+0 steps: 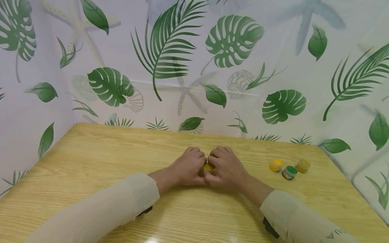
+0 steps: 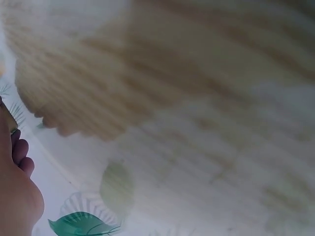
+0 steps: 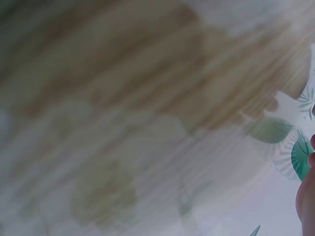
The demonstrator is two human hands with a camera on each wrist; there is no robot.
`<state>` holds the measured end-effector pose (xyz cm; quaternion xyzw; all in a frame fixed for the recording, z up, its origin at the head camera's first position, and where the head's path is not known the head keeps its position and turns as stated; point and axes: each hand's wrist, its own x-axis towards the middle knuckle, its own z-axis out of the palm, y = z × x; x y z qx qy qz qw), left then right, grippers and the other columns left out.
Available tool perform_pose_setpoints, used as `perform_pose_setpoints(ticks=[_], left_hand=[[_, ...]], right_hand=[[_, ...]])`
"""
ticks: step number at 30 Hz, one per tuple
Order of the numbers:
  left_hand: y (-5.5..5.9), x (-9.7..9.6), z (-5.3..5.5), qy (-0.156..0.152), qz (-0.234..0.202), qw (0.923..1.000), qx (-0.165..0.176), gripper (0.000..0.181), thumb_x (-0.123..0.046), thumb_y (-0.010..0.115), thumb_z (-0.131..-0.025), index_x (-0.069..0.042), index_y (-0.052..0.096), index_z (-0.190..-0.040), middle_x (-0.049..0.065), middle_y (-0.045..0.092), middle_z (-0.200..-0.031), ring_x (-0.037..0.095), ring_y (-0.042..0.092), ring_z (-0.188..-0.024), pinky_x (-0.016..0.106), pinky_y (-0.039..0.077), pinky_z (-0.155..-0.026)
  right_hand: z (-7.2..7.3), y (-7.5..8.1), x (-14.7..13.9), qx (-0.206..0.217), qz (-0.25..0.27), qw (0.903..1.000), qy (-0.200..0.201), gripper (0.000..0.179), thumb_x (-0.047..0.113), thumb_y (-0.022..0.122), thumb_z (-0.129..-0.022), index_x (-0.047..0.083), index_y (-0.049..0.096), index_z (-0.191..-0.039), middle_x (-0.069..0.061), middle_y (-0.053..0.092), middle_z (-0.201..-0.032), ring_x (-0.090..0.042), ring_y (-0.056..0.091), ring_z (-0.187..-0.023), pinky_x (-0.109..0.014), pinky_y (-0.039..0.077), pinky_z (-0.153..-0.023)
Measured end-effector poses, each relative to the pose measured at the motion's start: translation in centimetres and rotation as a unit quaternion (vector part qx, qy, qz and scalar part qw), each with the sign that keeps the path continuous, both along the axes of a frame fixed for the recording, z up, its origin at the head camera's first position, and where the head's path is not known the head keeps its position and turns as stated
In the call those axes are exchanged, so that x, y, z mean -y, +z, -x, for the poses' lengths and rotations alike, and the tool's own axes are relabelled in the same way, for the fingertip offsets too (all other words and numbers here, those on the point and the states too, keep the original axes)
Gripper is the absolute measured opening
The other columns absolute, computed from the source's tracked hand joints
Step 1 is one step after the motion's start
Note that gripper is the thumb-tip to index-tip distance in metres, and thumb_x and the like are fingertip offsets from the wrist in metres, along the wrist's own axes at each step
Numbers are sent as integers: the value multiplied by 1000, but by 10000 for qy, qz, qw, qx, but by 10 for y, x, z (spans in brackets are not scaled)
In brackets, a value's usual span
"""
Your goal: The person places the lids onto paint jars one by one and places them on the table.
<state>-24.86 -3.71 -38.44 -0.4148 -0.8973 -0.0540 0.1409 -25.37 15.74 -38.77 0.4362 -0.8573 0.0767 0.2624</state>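
Note:
In the middle of the table, a small yellow paint jar (image 1: pixel 208 167) is mostly covered by both hands. My left hand (image 1: pixel 189 167) grips it from the left, fingers curled. From the right, my right hand (image 1: pixel 227 167) has its fingers curled round the same jar, and the two hands meet at the thumbs. At the edge of the left wrist view, part of the left hand (image 2: pixel 17 191) shows beside a slice of the yellowish jar (image 2: pixel 8 118). Only a sliver of the right hand (image 3: pixel 307 196) appears in the right wrist view.
On the right of the wooden table (image 1: pixel 106 152) stand three small jars close together: one with an orange-yellow lid (image 1: pixel 277 164), one with a green lid (image 1: pixel 290 171) and a dull yellow one (image 1: pixel 303 165). A leaf-patterned cloth (image 1: pixel 194 94) hangs behind the table.

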Motion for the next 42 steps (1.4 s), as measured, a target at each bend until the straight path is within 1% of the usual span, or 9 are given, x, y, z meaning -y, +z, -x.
perform_pose_setpoints(ticks=[5, 7, 9, 12, 15, 17, 21, 28, 42], left_hand=[[1, -4, -2, 80, -65, 9999, -39, 46, -59, 70, -81, -14, 59, -77, -4, 55, -77, 16, 47, -78, 35, 41, -90], [1, -4, -3, 135, -59, 9999, 0, 48, -61, 70, -80, -14, 59, -75, -3, 55, -75, 16, 46, -76, 34, 41, -88], [1, -4, -3, 209, -86, 9997, 97, 48, -61, 70, -80, -14, 59, -76, -3, 56, -77, 16, 46, -77, 35, 41, -88], [0, -3, -1, 342, -126, 9990, 243, 46, -58, 71, -80, -13, 60, -79, -3, 57, -79, 16, 47, -80, 35, 41, -88], [-1, -2, 2, 447, -183, 9983, 330, 41, -52, 72, -81, -13, 62, -82, -3, 57, -82, 16, 48, -82, 36, 41, -88], [-1, -1, 3, 469, -187, 9982, 318, 38, -49, 71, -81, -12, 63, -84, -3, 57, -82, 16, 48, -82, 36, 42, -87], [-1, 1, 5, 479, -203, 9979, 379, 37, -48, 71, -81, -11, 63, -85, -2, 56, -82, 17, 48, -83, 36, 41, -87], [-1, 1, 5, 443, -171, 9977, 480, 40, -49, 71, -82, -11, 64, -89, -2, 57, -86, 17, 48, -85, 37, 40, -92], [-3, 0, 4, 286, -88, 9992, 264, 44, -54, 72, -82, -11, 64, -90, -2, 58, -87, 17, 47, -84, 36, 40, -90]], right_hand=[[-1, -1, 1, 47, 131, 9998, -148, 28, 34, 60, -80, 17, 46, -63, 0, 58, -81, -20, 51, -81, -41, 41, -80], [-2, -1, 1, 14, 111, 9996, -247, 33, 36, 60, -82, 17, 44, -60, 0, 58, -81, -20, 52, -82, -41, 42, -80], [-2, -1, 1, -14, 82, 9993, -351, 36, 39, 60, -85, 17, 45, -60, 0, 58, -81, -21, 53, -82, -41, 43, -80], [-3, -1, 1, 0, 36, 9987, -503, 35, 43, 60, -86, 15, 52, -66, -1, 59, -82, -22, 54, -83, -42, 43, -81], [-3, 0, 2, 45, -51, 9983, -584, 32, 45, 58, -87, 14, 59, -79, -1, 59, -84, -22, 55, -85, -42, 43, -81], [-2, 1, 2, 35, -127, 9982, -583, 30, 44, 57, -87, 14, 62, -86, -1, 60, -87, -22, 55, -87, -42, 42, -81], [-1, 0, 3, -15, -223, 9982, -559, 29, 41, 56, -87, 13, 63, -90, -1, 61, -88, -22, 54, -87, -41, 41, -80], [-1, -1, 3, -213, -201, 9983, -505, 28, 40, 58, -84, 13, 61, -87, -2, 60, -87, -22, 54, -85, -40, 41, -78], [-1, 0, 3, -279, -197, 9985, -438, 29, 41, 56, -84, 13, 59, -79, -2, 60, -83, -23, 55, -83, -41, 42, -78]])
